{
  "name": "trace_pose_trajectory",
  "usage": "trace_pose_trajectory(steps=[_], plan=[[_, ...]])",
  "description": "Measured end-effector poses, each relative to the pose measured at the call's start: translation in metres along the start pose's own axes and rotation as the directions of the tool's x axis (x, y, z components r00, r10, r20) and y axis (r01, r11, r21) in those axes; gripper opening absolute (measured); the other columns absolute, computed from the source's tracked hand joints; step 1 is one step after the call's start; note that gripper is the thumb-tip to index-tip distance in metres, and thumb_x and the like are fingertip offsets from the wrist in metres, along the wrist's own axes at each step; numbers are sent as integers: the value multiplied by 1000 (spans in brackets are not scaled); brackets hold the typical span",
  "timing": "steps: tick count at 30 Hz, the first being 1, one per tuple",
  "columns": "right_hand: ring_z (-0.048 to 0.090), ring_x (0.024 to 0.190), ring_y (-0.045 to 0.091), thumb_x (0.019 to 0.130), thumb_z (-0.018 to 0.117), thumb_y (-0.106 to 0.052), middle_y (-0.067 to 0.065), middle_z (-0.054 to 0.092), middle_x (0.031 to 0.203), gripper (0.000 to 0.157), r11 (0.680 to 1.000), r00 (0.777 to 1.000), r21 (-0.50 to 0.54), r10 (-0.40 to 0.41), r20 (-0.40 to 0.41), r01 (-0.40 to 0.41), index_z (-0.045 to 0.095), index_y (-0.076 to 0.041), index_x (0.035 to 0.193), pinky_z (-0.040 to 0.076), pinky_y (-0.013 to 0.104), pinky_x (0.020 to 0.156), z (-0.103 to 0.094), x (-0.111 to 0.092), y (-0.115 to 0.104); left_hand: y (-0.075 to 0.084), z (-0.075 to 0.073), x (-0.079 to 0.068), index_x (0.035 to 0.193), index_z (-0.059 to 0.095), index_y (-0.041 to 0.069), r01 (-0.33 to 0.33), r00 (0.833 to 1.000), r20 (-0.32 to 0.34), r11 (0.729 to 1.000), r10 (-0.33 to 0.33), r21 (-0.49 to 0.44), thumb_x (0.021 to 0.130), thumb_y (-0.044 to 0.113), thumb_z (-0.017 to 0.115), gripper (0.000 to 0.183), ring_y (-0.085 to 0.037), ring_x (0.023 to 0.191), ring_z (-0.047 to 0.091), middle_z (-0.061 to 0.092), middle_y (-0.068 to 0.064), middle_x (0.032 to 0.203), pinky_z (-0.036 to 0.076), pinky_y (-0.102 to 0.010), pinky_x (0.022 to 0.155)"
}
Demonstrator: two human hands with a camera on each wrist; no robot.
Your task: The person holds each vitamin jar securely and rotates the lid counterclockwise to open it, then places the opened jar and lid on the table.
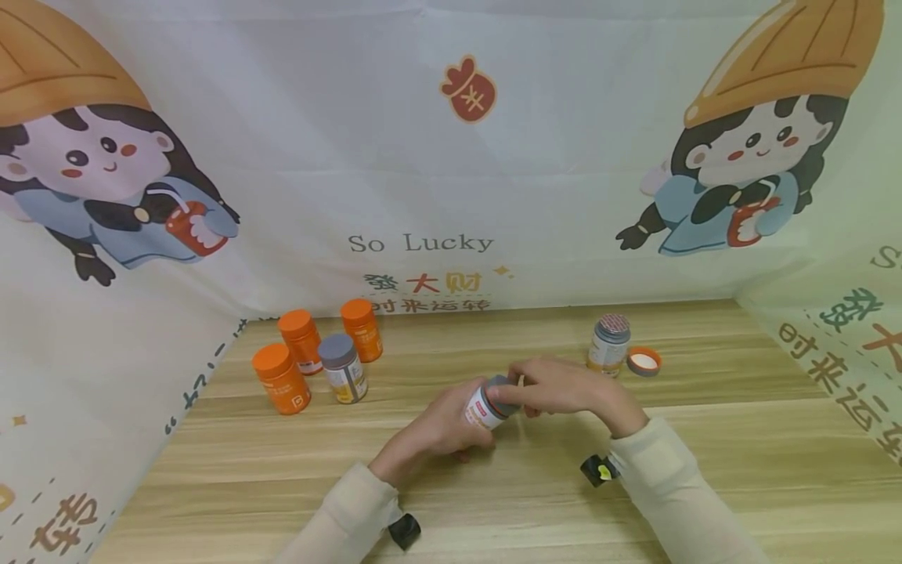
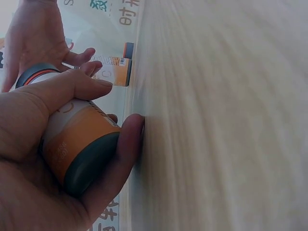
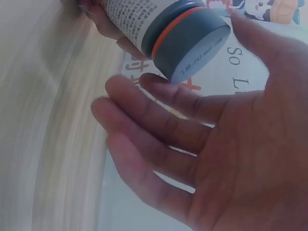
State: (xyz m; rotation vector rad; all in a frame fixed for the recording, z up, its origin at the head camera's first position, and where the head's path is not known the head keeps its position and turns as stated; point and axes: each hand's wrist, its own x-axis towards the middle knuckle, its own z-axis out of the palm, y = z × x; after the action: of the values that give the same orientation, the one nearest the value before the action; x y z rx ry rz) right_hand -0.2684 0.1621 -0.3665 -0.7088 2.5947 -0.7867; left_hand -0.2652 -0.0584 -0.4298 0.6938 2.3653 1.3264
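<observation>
My left hand (image 1: 451,423) grips a pill bottle (image 2: 79,132) with a white and orange label and a dark grey base. The bottle is tilted, held low over the table. Its grey cap (image 3: 192,45), with an orange band at the lower edge, is on the bottle and faces my right hand (image 1: 564,385). In the right wrist view, the right hand's fingers are loosely bent and spread below the cap, while the thumb reaches to the cap's far side. The palm stands apart from the cap.
At the right stands a bottle (image 1: 609,346) without its cap, a patterned seal over its mouth. Beside it a cap (image 1: 644,361) lies inside up. On the left stand orange bottles (image 1: 282,380) and one grey-capped bottle (image 1: 343,370). A printed cloth (image 1: 564,196) hangs behind the table.
</observation>
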Motion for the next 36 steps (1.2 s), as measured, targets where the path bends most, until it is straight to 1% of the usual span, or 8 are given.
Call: trace_pose_trajectory(steps=[4, 8, 15, 21, 27, 29, 33, 36], plan=[[55, 64, 12, 100, 57, -54, 0, 65, 73, 41, 1000, 1000, -11, -4, -6, 4, 65, -15, 92, 45, 28, 59, 0, 0, 0, 1, 0, 0, 117, 58, 13, -7, 1000, -4, 1000, 7, 10, 73, -1, 78, 51, -18, 70, 61, 59, -6, 91, 59, -35, 46], [55, 64, 12, 99, 60, -51, 0, 66, 73, 36, 1000, 1000, -1, -12, -3, 12, 64, -15, 97, 44, 27, 58, 0, 0, 0, 1, 1, 0, 114, 58, 13, -10, 1000, -7, 1000, 10, 12, 72, -1, 78, 49, -17, 67, 61, 59, -5, 88, 58, -35, 45], [55, 65, 12, 99, 58, -54, 1, 65, 74, 40, 1000, 1000, -1, 1, -10, -1, 64, -14, 96, 43, 28, 58, 1, 0, -1, 0, 1, 0, 115, 58, 13, -7, 1000, -11, 1000, 7, 9, 73, -2, 78, 49, -17, 68, 61, 59, -5, 89, 57, -34, 45], [56, 64, 11, 97, 62, -46, 0, 66, 74, 33, 1000, 1000, -8, -23, 1, 23, 63, -14, 101, 44, 27, 57, 1, 0, -1, 0, 1, 0, 112, 58, 13, -14, 1000, -13, 1000, 14, 12, 74, -2, 79, 46, -16, 66, 60, 59, -5, 88, 56, -33, 44], [54, 65, 12, 99, 58, -56, -1, 64, 75, 41, 1000, 1000, -15, 5, -4, -5, 63, -15, 95, 43, 27, 57, 1, 0, 0, 1, 1, 0, 113, 58, 13, -5, 1000, -10, 1000, 5, 14, 74, -2, 78, 46, -16, 67, 60, 59, -5, 88, 57, -33, 45], [54, 65, 12, 98, 58, -55, -1, 64, 74, 41, 1000, 1000, -20, 4, -5, -4, 63, -15, 94, 42, 27, 57, 1, 1, 1, 1, 1, -1, 113, 58, 13, -8, 1000, -10, 1000, 8, 14, 74, -2, 78, 46, -16, 68, 60, 59, -5, 88, 57, -33, 45], [55, 64, 11, 96, 63, -48, -1, 64, 73, 34, 1000, 1000, -10, -16, 0, 16, 62, -14, 99, 42, 26, 57, 1, 1, 2, 2, 1, -1, 111, 58, 11, -15, 1000, -16, 1000, 15, 8, 72, -3, 78, 45, -15, 65, 59, 58, -4, 86, 56, -32, 44], [53, 63, 11, 95, 64, -49, -2, 63, 72, 35, 1000, 1000, -6, -20, -3, 20, 62, -15, 101, 42, 26, 56, 1, 1, 1, 2, 1, -2, 110, 58, 10, -16, 1000, -18, 1000, 16, 10, 72, -3, 78, 45, -15, 63, 59, 58, -5, 86, 56, -32, 43]])
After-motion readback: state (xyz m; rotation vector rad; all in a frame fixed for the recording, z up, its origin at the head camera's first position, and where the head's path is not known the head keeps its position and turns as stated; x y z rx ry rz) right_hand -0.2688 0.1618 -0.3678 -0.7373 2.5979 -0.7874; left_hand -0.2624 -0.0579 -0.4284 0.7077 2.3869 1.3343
